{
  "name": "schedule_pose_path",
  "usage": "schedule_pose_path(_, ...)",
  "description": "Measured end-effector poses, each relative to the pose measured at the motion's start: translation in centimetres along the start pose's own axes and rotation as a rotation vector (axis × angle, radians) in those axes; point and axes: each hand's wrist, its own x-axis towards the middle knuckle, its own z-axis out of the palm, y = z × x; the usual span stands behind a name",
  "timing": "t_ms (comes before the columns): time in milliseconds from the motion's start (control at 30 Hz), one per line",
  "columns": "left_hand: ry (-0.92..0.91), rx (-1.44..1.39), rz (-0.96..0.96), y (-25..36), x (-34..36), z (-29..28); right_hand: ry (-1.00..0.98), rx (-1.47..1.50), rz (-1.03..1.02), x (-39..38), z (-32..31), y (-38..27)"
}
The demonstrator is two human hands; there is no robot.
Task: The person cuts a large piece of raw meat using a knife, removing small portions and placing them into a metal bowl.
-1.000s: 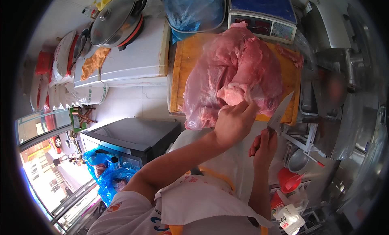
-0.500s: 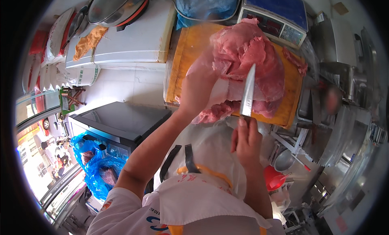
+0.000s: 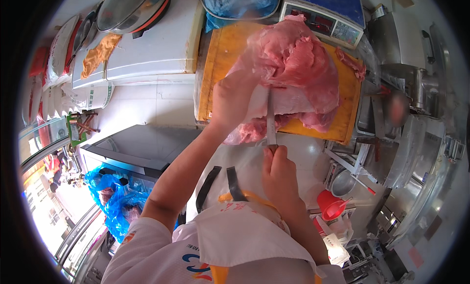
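Note:
A large slab of raw pink meat [image 3: 306, 68] lies on a yellow-brown cutting board [image 3: 218, 64], its near edge hanging toward me. At its left side my left hand [image 3: 232, 98] grips a flap of the meat; the fingertips blend into the flesh and are partly hidden. My right hand [image 3: 279, 169] is closed around the handle of a knife [image 3: 271, 120]. The blade points away from me, with its tip against the pale underside of the meat close to my left hand. A separate strip of meat [image 3: 351, 64] rests at the board's right edge.
Behind the board stand a blue-topped scale [image 3: 325, 7] and a blue bag [image 3: 240, 2]. Left of it is a white chest [image 3: 147, 54] bearing a lidded pan [image 3: 129, 10]. Blue plastic bags with meat [image 3: 120, 201] sit lower left. Metal trays and a red scoop [image 3: 330, 205] are at right.
My right hand has brought the knife leftward, from over the middle of the meat to beside my left hand. The left hand keeps its place on the meat; the whole view has shifted slightly.

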Motion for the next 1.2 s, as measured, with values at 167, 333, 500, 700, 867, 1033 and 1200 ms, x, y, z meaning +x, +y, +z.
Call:
schedule_pose_path(167,0.019,-0.029,0.037,1.4,-1.1,-0.5,0.103,-0.006,0.023,2.4,-0.7,-3.2)
schedule_pose_path(333,0.011,-0.164,-0.215,-2.3,-1.2,-0.5,0.049,-0.173,0.069,2.6,1.6,-0.9)
schedule_pose_path(500,0.035,-0.372,-0.428,-0.3,-1.0,-1.3,0.129,0.008,-0.045,0.2,0.8,-2.2)
schedule_pose_path(700,-0.039,-0.183,-0.168,-1.5,-0.7,-1.6,0.082,-0.270,0.083,4.0,1.8,-2.0)
schedule_pose_path(867,0.111,-0.483,-0.287,-1.2,1.3,-3.6,0.070,-0.049,0.050,-0.3,2.2,-2.3)
schedule_pose_path(1033,0.013,-0.134,-0.235,-4.9,2.8,-4.5,0.190,0.134,-0.015,3.2,0.3,-4.0)
schedule_pose_path(1200,-0.127,-0.163,-0.300,-9.4,2.6,-4.2,0.288,-0.045,0.000,2.8,1.1,-0.2)
